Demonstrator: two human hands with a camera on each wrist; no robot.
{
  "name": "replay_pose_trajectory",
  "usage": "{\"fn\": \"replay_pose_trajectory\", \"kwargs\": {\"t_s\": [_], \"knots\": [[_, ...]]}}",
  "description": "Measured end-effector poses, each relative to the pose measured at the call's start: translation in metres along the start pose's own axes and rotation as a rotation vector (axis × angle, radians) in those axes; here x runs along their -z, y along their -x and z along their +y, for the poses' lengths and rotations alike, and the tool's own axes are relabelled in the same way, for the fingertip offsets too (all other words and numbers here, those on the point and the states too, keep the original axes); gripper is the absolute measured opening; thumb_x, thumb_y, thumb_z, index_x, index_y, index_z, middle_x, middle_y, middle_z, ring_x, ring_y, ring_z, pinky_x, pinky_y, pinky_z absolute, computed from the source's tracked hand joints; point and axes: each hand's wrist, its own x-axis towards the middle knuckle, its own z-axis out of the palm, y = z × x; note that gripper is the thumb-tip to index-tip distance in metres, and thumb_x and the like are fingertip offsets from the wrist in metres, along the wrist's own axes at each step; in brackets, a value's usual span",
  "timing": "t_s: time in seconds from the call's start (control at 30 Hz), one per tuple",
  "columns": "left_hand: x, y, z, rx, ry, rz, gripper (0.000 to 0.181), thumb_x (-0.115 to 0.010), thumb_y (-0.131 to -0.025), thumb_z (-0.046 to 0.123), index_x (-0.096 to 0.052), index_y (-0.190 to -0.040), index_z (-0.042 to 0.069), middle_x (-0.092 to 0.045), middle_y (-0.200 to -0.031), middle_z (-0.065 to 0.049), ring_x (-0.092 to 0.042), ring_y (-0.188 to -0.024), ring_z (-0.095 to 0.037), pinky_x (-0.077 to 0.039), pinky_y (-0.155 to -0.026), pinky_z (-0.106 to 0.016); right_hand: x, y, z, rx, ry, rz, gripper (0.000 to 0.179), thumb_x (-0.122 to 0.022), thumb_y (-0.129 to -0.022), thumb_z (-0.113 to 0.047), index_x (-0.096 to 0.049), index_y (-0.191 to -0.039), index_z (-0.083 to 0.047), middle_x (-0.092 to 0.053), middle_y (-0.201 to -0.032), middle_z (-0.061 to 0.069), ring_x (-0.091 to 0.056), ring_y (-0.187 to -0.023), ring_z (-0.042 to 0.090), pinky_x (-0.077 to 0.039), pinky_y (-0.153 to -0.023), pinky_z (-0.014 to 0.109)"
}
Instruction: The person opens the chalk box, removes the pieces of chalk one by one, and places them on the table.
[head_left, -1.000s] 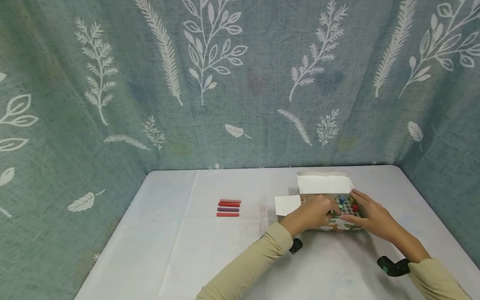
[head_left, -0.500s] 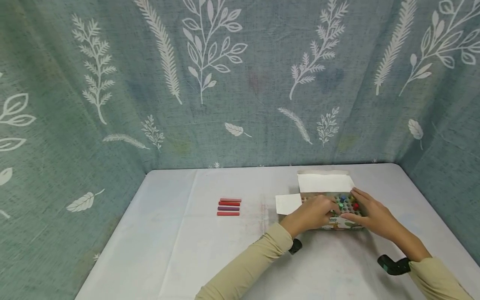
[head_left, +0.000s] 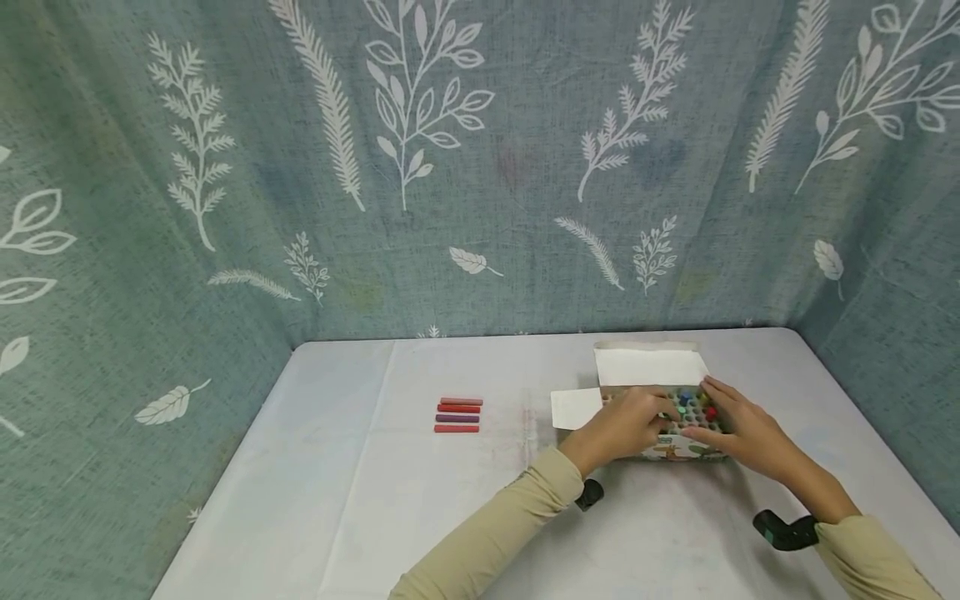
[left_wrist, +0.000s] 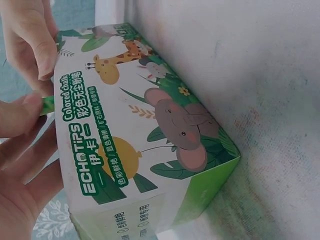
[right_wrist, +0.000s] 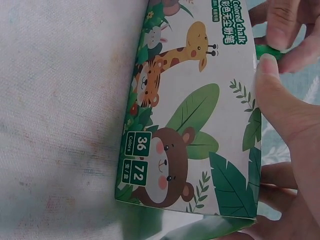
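Note:
A printed box of colored chalk (head_left: 678,450) stands on the table with its lid up, showing a tray of round holes with several colored sticks. My left hand (head_left: 632,422) reaches over the top, where thumb and finger pinch a green chalk stick (left_wrist: 48,105) at the front edge. The right hand (head_left: 738,423) grips the box's right end: its thumb (right_wrist: 270,75) lies at the front top edge, the fingers round the far side. That thumb is close to the green chalk; whether they touch I cannot tell. My left hand hides part of the tray.
To the left, several red, pink and purple chalk sticks (head_left: 457,418) lie in a row on the white-covered table (head_left: 375,500). The raised lid (head_left: 651,367) and a side flap (head_left: 574,409) stick out from the box. A leaf-patterned curtain (head_left: 517,167) hangs behind.
Both hands stay at the box in nearly the same places. The left fingers shift slightly over the tray; the row of chalk sticks is unmoved.

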Motion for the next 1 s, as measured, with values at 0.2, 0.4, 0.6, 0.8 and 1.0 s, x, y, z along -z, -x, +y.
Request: {"fn": "replay_pose_trajectory", "kwargs": {"t_s": [0.2, 0.4, 0.6, 0.8, 1.0], "knots": [[0.007, 0.002, 0.001, -0.019, 0.029, 0.074, 0.016, -0.062, -0.093, 0.015, -0.07, -0.106, 0.009, -0.061, -0.1, 0.001, -0.051, -0.076, 0.004, -0.039, -0.067, -0.002, 0.0, 0.0, 0.0, 0.024, 0.008, 0.007, 0.088, -0.069, -0.085, -0.04, -0.028, -0.142, 0.013, -0.025, -0.144, 0.035, -0.032, -0.123, 0.055, -0.037, -0.086, 0.067], [0.016, 0.001, 0.003, -0.042, 0.079, 0.134, 0.016, -0.064, -0.091, 0.015, -0.07, -0.104, 0.006, -0.061, -0.098, 0.0, -0.052, -0.077, 0.003, -0.039, -0.069, -0.002, 0.0, -0.001, -0.001, 0.011, 0.019, 0.002, 0.089, -0.07, -0.084, -0.041, -0.028, -0.142, 0.013, -0.025, -0.144, 0.035, -0.031, -0.124, 0.055, -0.036, -0.087, 0.068], [0.023, 0.004, 0.004, -0.035, 0.126, 0.163, 0.016, -0.065, -0.091, 0.015, -0.071, -0.103, 0.007, -0.061, -0.094, 0.002, -0.051, -0.076, 0.005, -0.04, -0.068, -0.002, -0.001, -0.002, -0.003, -0.002, 0.022, -0.001, 0.09, -0.069, -0.084, -0.042, -0.028, -0.142, 0.013, -0.025, -0.144, 0.035, -0.031, -0.123, 0.056, -0.035, -0.087, 0.069], [0.032, 0.009, 0.004, -0.019, 0.193, 0.185, 0.016, -0.064, -0.092, 0.015, -0.07, -0.104, 0.008, -0.061, -0.095, 0.003, -0.051, -0.079, 0.008, -0.041, -0.071, -0.003, -0.002, -0.001, -0.004, -0.026, 0.026, -0.014, 0.092, -0.069, -0.084, -0.045, -0.027, -0.142, 0.013, -0.024, -0.144, 0.036, -0.03, -0.123, 0.056, -0.034, -0.087, 0.07], [0.043, 0.015, 0.003, 0.021, 0.305, 0.228, 0.015, -0.066, -0.09, 0.014, -0.07, -0.102, 0.006, -0.061, -0.093, 0.002, -0.053, -0.081, 0.006, -0.044, -0.072, -0.005, 0.0, -0.002, -0.005, -0.032, 0.033, -0.017, 0.093, -0.069, -0.084, -0.046, -0.028, -0.142, 0.013, -0.025, -0.144, 0.036, -0.031, -0.123, 0.056, -0.034, -0.087, 0.07]]}}
